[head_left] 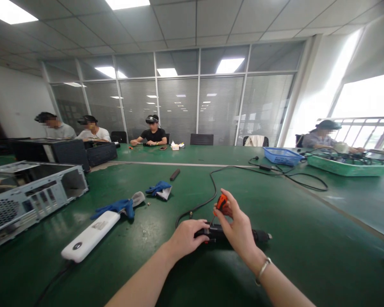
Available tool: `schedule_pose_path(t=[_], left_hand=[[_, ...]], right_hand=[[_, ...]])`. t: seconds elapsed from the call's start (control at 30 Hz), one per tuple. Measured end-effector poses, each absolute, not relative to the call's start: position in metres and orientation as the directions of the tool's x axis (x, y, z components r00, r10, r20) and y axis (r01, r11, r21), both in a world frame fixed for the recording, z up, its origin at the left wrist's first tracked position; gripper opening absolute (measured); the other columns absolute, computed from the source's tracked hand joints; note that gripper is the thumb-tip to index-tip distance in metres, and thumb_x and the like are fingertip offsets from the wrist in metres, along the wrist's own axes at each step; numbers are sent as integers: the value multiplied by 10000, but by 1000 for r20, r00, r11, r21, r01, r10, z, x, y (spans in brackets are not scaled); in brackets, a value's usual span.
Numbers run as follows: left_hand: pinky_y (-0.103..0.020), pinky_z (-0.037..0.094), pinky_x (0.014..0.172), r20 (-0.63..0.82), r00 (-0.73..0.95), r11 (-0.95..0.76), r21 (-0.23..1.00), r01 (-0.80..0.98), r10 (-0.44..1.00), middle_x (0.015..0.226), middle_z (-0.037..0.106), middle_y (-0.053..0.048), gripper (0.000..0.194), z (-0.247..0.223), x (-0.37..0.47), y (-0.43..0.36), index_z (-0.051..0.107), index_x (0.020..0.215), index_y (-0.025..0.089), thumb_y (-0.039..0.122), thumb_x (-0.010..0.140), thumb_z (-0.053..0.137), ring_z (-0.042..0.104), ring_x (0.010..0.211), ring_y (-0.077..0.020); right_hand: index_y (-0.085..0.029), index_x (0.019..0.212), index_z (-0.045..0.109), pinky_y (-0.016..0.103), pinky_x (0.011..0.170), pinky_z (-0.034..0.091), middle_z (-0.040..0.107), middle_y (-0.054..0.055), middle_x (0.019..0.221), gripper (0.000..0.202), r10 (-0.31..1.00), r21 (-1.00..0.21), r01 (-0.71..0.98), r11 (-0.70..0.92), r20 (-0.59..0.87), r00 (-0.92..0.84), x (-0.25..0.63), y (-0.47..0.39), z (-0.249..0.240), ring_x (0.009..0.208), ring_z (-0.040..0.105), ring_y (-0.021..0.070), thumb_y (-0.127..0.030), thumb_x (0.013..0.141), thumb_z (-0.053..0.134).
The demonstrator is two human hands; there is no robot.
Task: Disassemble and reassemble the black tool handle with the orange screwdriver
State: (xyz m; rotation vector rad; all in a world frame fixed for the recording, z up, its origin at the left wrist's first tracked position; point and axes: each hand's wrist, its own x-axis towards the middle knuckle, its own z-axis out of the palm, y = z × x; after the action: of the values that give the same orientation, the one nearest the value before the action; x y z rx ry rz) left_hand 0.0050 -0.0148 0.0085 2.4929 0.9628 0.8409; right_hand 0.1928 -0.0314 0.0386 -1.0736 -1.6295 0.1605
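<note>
A black corded tool that looks like an electric screwdriver (216, 232) lies across the table in front of me, its metal tip to the right and its cord at the left end. My left hand (188, 237) is closed around the cord end and steadies it. Between the thumb and fingers of my right hand (240, 228) is a small screwdriver (222, 202) with an orange and black handle. Its shaft points down at the black body, close to my left fingertips. Whether the tip sits in a screw cannot be made out.
Left lie a white power box (91, 234), blue-grey gloves (115, 207), a dark bar (175, 175) and an open metal computer case (38, 198). A black cable (213, 179) runs to a blue basket (283, 158) and green basket (348, 167). Several people sit around the table.
</note>
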Motion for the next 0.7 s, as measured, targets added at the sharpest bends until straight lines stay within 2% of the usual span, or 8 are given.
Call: schedule_pose_path(t=[0.17,0.27,0.37,0.47,0.6,0.7], left_hand=[[-311,421,998,398,597,-712,489,503,696,1183,662,-64,329,5,5,-13,661,1113,211,245,789,700,611,1099,-215],[-317,423,996,396,599,-712,486,507,696,1206,649,-65,335,3,4,-12,655,1127,214,259,796,692,611,1097,-217],[-318,424,998,391,605,-713,489,502,694,1208,648,-70,333,3,4,-12,653,1131,210,263,804,684,606,1108,-222],[-316,432,990,387,607,-713,490,502,694,1198,653,-70,324,6,4,-13,659,1121,210,264,802,685,617,1088,-222],[-315,433,991,394,607,-718,477,506,690,1194,655,-70,336,6,4,-14,656,1127,204,261,798,691,622,1078,-220],[-314,422,1005,396,606,-719,471,511,690,1214,644,-78,339,5,3,-13,654,1132,199,258,800,688,615,1095,-217]], right_hand=[[-225,1332,425,320,677,552,638,63,966,510,653,-500,673,545,756,33,193,-31,33,716,629,176,-358,856,553],[-230,1342,418,312,709,557,643,52,939,493,661,-523,635,569,750,25,193,-30,31,740,639,171,-328,873,535],[-237,1401,345,316,783,556,649,60,1008,527,679,-563,568,600,734,11,191,-31,29,827,662,170,-293,897,491],[-225,1428,296,336,809,551,637,81,1058,549,670,-541,580,609,743,-10,190,-34,29,887,658,184,-300,911,465],[-212,1367,384,350,740,557,625,91,1018,531,621,-430,690,582,783,-36,192,-34,31,833,639,207,-368,881,529],[-222,1329,425,338,715,560,635,73,965,472,602,-431,685,587,799,-13,195,-30,32,784,641,196,-356,887,518]])
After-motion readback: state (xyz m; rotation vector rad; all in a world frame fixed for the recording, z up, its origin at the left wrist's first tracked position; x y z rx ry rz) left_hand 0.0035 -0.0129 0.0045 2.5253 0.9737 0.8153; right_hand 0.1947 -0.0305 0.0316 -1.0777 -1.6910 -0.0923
